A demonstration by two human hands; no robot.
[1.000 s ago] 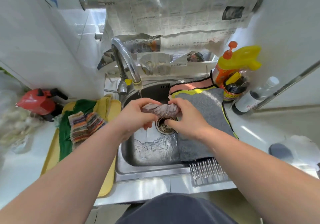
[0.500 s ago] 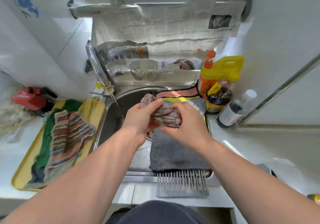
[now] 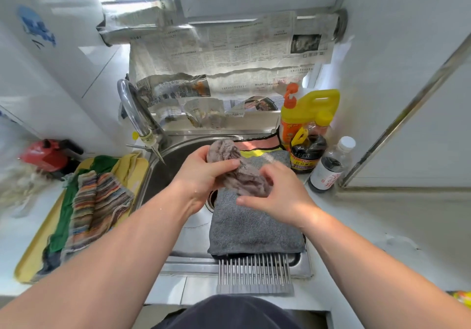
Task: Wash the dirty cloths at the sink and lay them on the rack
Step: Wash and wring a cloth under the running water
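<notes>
Both hands grip one bunched cloth [image 3: 238, 169] above the sink [image 3: 165, 175]. The left hand [image 3: 201, 178] curls round its upper end, and the right hand [image 3: 283, 198] closes on its lower end. A grey towel [image 3: 254, 229] lies on the rack [image 3: 254, 275] across the sink's right half. Left of the sink, a striped cloth [image 3: 99, 201] and a green cloth [image 3: 65, 206] lie on a tray [image 3: 31, 254].

glossy steel sink [image 3: 193, 239] and chrome faucet [image 3: 135, 114], centre; ribbed metal rack [image 3: 254, 275] under matt grey terry cloth [image 3: 254, 226]; fuzzy crumpled cloth [image 3: 237, 173] above it; creased newspaper [image 3: 229, 50] up top; smooth yellow plastic tray [image 3: 30, 260], lower left.
</notes>
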